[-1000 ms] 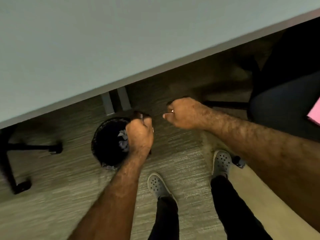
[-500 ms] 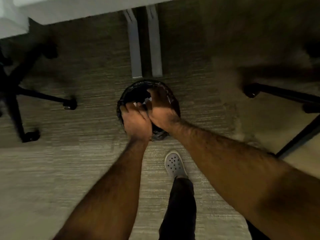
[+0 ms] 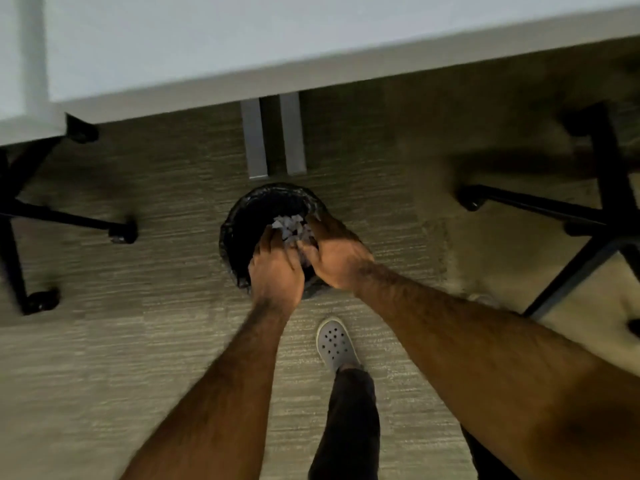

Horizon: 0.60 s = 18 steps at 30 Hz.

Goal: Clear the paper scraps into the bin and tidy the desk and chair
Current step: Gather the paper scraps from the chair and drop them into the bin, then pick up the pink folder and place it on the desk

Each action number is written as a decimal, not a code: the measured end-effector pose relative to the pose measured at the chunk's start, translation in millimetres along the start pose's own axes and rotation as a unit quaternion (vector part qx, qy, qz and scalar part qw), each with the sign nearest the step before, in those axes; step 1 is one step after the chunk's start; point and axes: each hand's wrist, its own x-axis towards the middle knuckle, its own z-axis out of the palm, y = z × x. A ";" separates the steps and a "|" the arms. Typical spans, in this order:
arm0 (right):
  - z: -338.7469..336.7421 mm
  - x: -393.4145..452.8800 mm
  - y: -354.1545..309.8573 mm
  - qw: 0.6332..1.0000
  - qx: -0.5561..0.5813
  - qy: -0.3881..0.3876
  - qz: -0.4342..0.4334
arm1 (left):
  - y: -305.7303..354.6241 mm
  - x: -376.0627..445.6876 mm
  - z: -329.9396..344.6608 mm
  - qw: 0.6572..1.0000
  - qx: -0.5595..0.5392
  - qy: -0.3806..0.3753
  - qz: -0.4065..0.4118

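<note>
A round black bin [image 3: 239,216] with a dark liner stands on the carpet just in front of the desk's legs. Pale paper scraps [image 3: 289,225] lie in its mouth, right at my fingertips. My left hand [image 3: 277,268] reaches over the bin's near rim, palm down and fingers spread. My right hand [image 3: 337,258] is beside it over the right rim, fingers loosely apart and touching the scraps. Both hands hide the bin's near edge. I cannot tell whether any scrap is still pinched between the fingers.
The white desk [image 3: 207,46] spans the top, with two grey legs [image 3: 254,140] right behind the bin. A black chair base [image 3: 20,216] with castors sits at the left and another [image 3: 606,216] at the right. My grey shoe [image 3: 336,342] stands just behind the bin.
The hands went from closed and apart above the bin to together over its mouth. Now the fingers have spread and scraps show between them. The view has tilted up, showing the desk edge again.
</note>
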 end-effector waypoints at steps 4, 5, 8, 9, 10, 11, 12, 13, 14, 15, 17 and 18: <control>-50.9 -16.8 4.8 0.998 0.009 0.062 0.019 | 53.2 -0.1 -16.9 0.998 -0.042 -0.004 0.051; -61.0 -20.5 5.5 0.997 0.018 0.069 0.025 | 63.8 -0.3 -20.3 0.997 -0.050 -0.010 0.049; -108.8 -43.1 16.8 0.994 0.030 0.091 0.061 | 113.3 -4.7 -32.2 0.997 -0.061 -0.030 0.034; -126.1 -51.6 21.5 0.992 0.025 0.101 0.070 | 131.5 -6.2 -35.8 0.997 -0.064 -0.040 0.028; -144.8 -61.4 26.3 0.990 0.022 0.113 0.078 | 150.5 -7.1 -39.0 0.996 -0.065 -0.051 0.029; -162.8 -71.6 31.7 0.988 0.024 0.124 0.084 | 170.3 -8.5 -41.6 0.995 -0.067 -0.061 0.037; -180.2 -83.5 38.3 0.986 0.028 0.139 0.090 | 190.5 -10.6 -43.0 0.993 -0.075 -0.069 0.052; -197.1 -96.2 46.7 0.982 0.032 0.162 0.094 | 211.2 -13.3 -43.3 0.990 -0.095 -0.075 0.076; -213.2 -109.0 56.5 0.976 0.034 0.191 0.097 | 233.3 -17.9 -44.1 0.983 -0.122 -0.084 0.108; -227.8 -121.8 67.7 0.969 0.037 0.224 0.100 | 256.0 -24.3 -44.7 0.973 -0.150 -0.094 0.146; -254.3 -147.6 92.1 0.948 0.052 0.291 0.121 | 301.5 -37.8 -41.9 0.951 -0.183 -0.128 0.213; -266.1 -160.7 104.0 0.933 0.066 0.325 0.140 | 323.9 -45.2 -38.7 0.941 -0.189 -0.150 0.238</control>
